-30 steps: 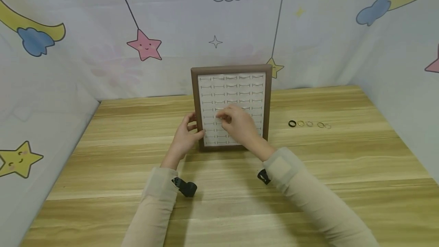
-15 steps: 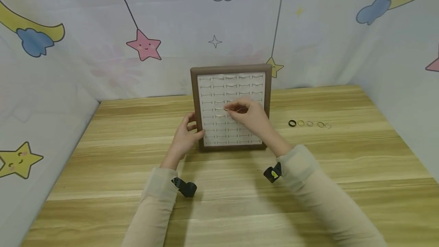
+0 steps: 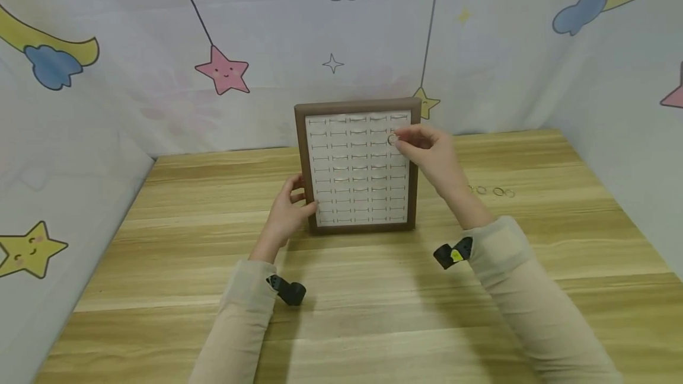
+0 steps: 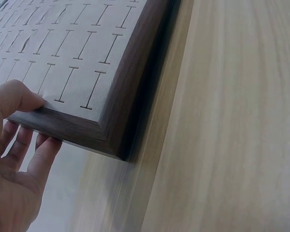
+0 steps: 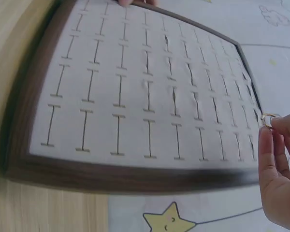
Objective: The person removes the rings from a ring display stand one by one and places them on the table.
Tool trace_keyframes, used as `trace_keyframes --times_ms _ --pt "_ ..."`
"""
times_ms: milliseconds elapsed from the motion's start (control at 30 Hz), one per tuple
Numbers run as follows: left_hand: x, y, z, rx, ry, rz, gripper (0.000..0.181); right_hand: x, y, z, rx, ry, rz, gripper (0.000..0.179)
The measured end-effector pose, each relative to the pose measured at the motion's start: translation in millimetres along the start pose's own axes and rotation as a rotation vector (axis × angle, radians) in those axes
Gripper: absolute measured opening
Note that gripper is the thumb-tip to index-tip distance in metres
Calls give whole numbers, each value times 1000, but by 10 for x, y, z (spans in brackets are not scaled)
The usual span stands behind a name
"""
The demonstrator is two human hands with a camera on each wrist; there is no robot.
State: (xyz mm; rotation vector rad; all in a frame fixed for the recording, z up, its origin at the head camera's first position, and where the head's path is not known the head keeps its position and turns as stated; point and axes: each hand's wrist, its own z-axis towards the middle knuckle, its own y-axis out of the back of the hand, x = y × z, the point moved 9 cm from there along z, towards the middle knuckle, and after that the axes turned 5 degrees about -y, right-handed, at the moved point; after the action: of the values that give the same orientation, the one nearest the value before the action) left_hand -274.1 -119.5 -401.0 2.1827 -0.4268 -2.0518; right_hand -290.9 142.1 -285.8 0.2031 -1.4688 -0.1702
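Observation:
A ring display board (image 3: 358,105) with a brown frame and a white panel of slits stands upright on the table, leaning slightly back. My left hand (image 3: 288,211) grips its lower left edge, thumb on the front and fingers behind, as the left wrist view also shows. My right hand (image 3: 439,162) pinches a thin gold-toned ring (image 5: 268,119) between thumb and fingertips, in front of the panel's upper right. In the right wrist view the ring is near the frame's edge; whether it touches the board I cannot tell. No ring is visible in the slits.
Several rings lie on the wooden table (image 3: 352,313) to the right, among them a darker ring (image 3: 498,192) and a silvery ring (image 3: 482,190). My right wrist hides part of that row. A cloth wall (image 3: 277,28) with printed stars and moons stands behind.
My right hand has moved up and right from the panel's middle, drawing the ring away from the slits there. It now covers the black ring on the table. My left hand keeps its grip.

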Motion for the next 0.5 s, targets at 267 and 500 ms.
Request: trace_keyframes --times_ms 267,500 --pt "7 5 7 -3 8 -1 70 -15 382 -1 -106 -6 117 11" --pt "8 5 0 -3 8 -9 70 -144 776 -29 -172 -14 267 16"
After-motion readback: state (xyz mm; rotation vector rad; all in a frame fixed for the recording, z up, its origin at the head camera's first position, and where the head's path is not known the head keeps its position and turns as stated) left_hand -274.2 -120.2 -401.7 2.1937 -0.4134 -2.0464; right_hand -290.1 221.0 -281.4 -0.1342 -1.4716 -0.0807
